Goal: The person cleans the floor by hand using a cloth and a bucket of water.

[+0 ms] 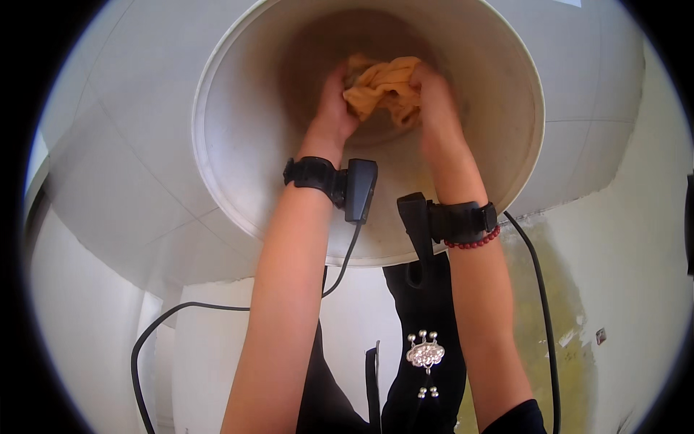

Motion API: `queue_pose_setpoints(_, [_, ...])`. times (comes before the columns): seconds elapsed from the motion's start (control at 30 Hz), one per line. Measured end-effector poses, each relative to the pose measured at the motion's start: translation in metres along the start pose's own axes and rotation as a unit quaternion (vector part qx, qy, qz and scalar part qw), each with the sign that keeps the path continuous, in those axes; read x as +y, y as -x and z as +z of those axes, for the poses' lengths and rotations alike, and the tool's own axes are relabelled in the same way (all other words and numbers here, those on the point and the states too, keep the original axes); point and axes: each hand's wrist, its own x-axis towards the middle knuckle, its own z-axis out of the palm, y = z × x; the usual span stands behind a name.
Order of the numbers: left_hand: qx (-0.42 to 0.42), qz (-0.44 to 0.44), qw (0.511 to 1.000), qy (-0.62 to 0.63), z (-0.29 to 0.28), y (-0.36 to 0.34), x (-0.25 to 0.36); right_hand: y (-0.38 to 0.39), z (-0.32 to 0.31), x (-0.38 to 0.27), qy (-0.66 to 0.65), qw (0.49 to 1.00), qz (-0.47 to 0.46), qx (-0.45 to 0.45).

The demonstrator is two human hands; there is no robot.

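Note:
A large white round container [223, 130], its inside stained brown at the bottom, fills the upper middle of the view. Deep in it, my left hand [335, 105] and my right hand [434, 98] grip a crumpled orange cloth [387, 90] from either side, fingers closed on it and partly hidden by its folds. Each forearm wears a black strap with a device [360, 189]; a string of red beads circles my right wrist.
Pale tiles [123, 145] surround the container, with a rougher white surface bearing a yellow-green patch [538, 311] at lower right. Black cables [535, 260] loop down both sides of my arms. My black clothing [405, 304] carries a silver ornament [425, 354].

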Motion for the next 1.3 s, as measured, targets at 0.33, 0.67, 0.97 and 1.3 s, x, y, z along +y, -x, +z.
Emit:
queue_pose_setpoints(0.33, [0.039, 0.095, 0.994, -0.039, 0.023, -0.005, 0.002, -0.033, 0.038, 0.005, 0.360, 0.886, -0.275, 0.097])
queue_pose_setpoints(0.67, [0.089, 0.087, 0.983, -0.135, 0.041, 0.009, -0.001, -0.065, 0.006, -0.006, 0.174, 0.975, -0.121, 0.065])
queue_pose_setpoints(0.97, [0.236, 0.156, 0.857, -0.430, -0.068, -0.030, 0.006, -0.108, -0.041, 0.075, 0.348, 0.916, -0.192, 0.055])
queue_pose_setpoints(1.3, [0.354, 0.121, 0.590, -0.716, -0.088, -0.071, -0.029, -0.155, -0.073, 0.166, 0.702, 0.623, -0.341, -0.048])
